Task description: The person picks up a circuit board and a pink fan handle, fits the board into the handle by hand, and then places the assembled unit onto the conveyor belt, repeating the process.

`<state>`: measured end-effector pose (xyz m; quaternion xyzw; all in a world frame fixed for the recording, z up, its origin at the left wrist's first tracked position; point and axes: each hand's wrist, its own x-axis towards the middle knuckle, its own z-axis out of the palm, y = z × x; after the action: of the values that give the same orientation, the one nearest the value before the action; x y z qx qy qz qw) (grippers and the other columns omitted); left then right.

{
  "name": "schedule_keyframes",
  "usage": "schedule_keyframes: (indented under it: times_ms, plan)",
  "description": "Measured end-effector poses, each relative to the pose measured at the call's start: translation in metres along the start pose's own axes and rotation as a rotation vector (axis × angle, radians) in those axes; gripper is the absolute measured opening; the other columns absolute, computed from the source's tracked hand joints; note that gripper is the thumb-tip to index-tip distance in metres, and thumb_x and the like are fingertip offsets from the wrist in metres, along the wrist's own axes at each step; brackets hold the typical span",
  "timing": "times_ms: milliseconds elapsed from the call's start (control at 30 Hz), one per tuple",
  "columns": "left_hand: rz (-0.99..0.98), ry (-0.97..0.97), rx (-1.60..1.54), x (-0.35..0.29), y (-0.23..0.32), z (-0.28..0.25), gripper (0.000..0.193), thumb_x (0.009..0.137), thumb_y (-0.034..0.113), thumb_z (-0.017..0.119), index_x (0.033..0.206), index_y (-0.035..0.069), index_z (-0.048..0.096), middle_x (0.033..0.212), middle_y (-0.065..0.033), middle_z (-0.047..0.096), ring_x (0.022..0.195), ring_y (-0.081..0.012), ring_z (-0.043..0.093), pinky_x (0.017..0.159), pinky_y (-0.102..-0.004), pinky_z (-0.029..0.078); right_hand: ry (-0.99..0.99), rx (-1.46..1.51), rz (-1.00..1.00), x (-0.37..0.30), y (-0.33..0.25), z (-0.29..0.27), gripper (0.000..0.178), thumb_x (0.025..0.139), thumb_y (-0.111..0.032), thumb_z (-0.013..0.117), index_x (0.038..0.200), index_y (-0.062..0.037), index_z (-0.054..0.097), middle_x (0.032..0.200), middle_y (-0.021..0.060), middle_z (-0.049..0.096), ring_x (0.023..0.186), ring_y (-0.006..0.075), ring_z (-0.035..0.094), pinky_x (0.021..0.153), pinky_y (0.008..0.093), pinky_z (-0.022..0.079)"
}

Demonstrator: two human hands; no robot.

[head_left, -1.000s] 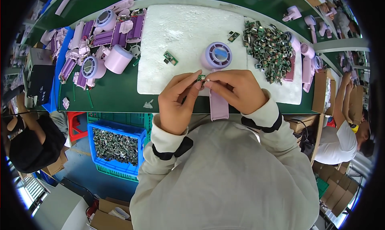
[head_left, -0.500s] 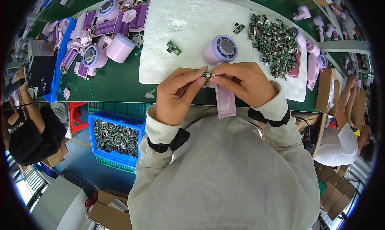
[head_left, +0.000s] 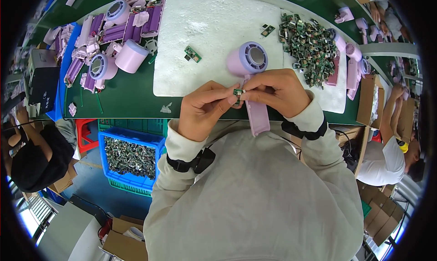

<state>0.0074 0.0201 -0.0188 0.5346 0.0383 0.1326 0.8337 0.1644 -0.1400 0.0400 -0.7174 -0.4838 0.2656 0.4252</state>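
Note:
My left hand (head_left: 202, 110) and my right hand (head_left: 278, 93) meet over the front edge of a white foam sheet. Between their fingertips is a small green circuit board (head_left: 238, 92), pinched from both sides; part of it hides behind the fingers. Beneath my right hand a pink handle-shaped shell (head_left: 257, 118) slopes toward my lap, its upper end covered by the fingers. Just beyond stands a pink round-headed housing (head_left: 236, 62) with a lilac vented ring; it seems to line up with the shell, but I cannot tell whether they are joined. Another green board (head_left: 193, 54) lies farther left.
A heap of circuit boards (head_left: 309, 51) covers the right of the foam sheet (head_left: 209, 24). Pink housings and purple battery packs (head_left: 120, 33) crowd the left of the green table. A blue crate (head_left: 104, 158) of boards stands below left. Other people sit on both sides.
The pinched board has turned so that more of its face shows, and it sits slightly lower. Both hands stay together. The view has shifted a little.

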Motion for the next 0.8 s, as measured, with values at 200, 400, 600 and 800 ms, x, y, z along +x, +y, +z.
schedule_keyframes:
  times_ms: [200,400,600,800]
  plan:
    - [0.052,0.132,0.027,0.008,-0.005,0.01,0.026,0.097,-0.006,0.062,0.122,-0.003,0.068,0.113,-0.0155,0.067,0.101,-0.0215,0.069,0.088,-0.0332,0.061,0.151,0.022,0.05,-0.003,0.003,0.01,0.014,0.087,-0.009,0.078,0.1,-0.004,0.076,0.08,0.0064,0.069,0.061,0.0129,0.058,0.056,0.027,0.043]
    - [0.069,0.249,-0.014,0.006,-0.013,0.011,0.027,0.097,-0.006,0.061,0.123,-0.004,0.067,0.12,-0.0177,0.067,0.103,-0.0231,0.069,0.089,-0.0365,0.062,0.25,0.011,-0.047,-0.005,0.002,0.011,0.016,0.086,-0.006,0.078,0.102,-0.0046,0.078,0.093,0.0076,0.07,0.071,0.016,0.062,0.062,0.0275,0.047]
    - [0.091,0.268,0.005,0.008,-0.013,0.012,0.027,0.098,-0.006,0.061,0.124,-0.003,0.066,0.121,-0.018,0.067,0.103,-0.0229,0.07,0.089,-0.0364,0.062,0.151,-0.092,-0.2,-0.001,0.003,0.005,0.018,0.088,-0.005,0.075,0.105,-0.0047,0.077,0.095,0.0077,0.068,0.075,0.0157,0.061,0.064,0.0281,0.048]
    - [0.106,0.255,0.023,0.005,-0.015,0.014,0.028,0.097,-0.006,0.062,0.125,-0.003,0.066,0.117,-0.0157,0.067,0.102,-0.0214,0.07,0.089,-0.0332,0.06,0.081,-0.031,-0.078,-0.001,-0.007,-0.002,0.017,0.087,-0.003,0.075,0.104,-0.0039,0.076,0.091,0.0066,0.066,0.074,0.0167,0.062,0.063,0.0282,0.048]
